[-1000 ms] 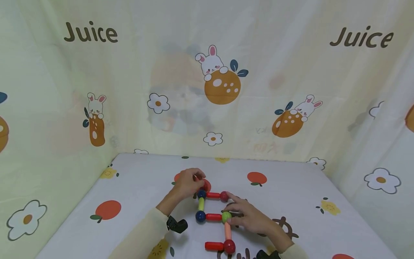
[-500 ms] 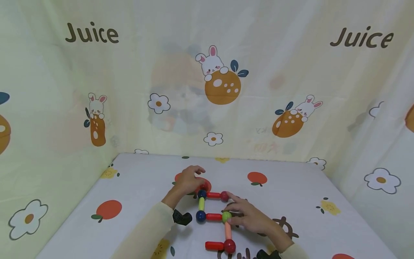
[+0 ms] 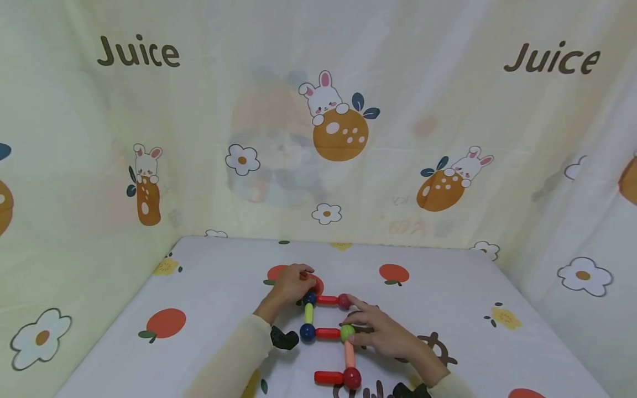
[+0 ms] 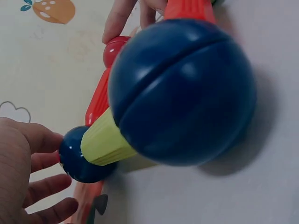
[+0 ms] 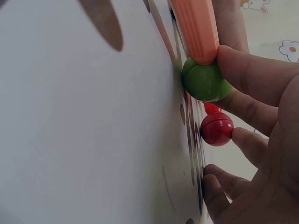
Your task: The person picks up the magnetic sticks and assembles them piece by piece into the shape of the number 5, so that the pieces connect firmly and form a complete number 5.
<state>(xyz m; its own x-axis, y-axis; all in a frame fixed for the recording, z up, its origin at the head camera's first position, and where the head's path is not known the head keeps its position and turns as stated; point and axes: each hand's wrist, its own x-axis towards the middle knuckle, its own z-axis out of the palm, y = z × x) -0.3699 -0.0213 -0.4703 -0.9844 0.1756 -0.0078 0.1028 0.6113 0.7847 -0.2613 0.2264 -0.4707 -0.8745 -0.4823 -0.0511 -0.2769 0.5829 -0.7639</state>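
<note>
A flat chain of magnetic rods and balls lies on the tablecloth. A yellow-green rod (image 3: pixel 309 314) joins the far blue ball (image 4: pixel 86 154) to the near blue ball (image 4: pixel 182 93). My left hand (image 3: pixel 291 284) is at the far blue ball, thumb and finger pinching a mostly hidden red rod standing on it. My right hand (image 3: pixel 385 330) holds the green ball (image 5: pixel 205 81) between thumb and a finger. Another of its fingertips touches the red ball (image 5: pixel 217 129) farther back. From the green ball, a salmon rod (image 5: pixel 196 30) runs to the near red ball (image 3: pixel 351 378).
A loose-ended red rod (image 3: pixel 328 378) sticks out left from the near red ball. Printed fruit and flowers mark the white tablecloth (image 3: pixel 209 309). Patterned curtains (image 3: pixel 269 110) enclose the table at the back and sides. A black wrist device (image 3: pixel 285 338) hangs beside the left sleeve.
The left hand's raised fingers have come down toward the red rod, and its wrist has swung slightly right. The right hand and the chain stay in place.
</note>
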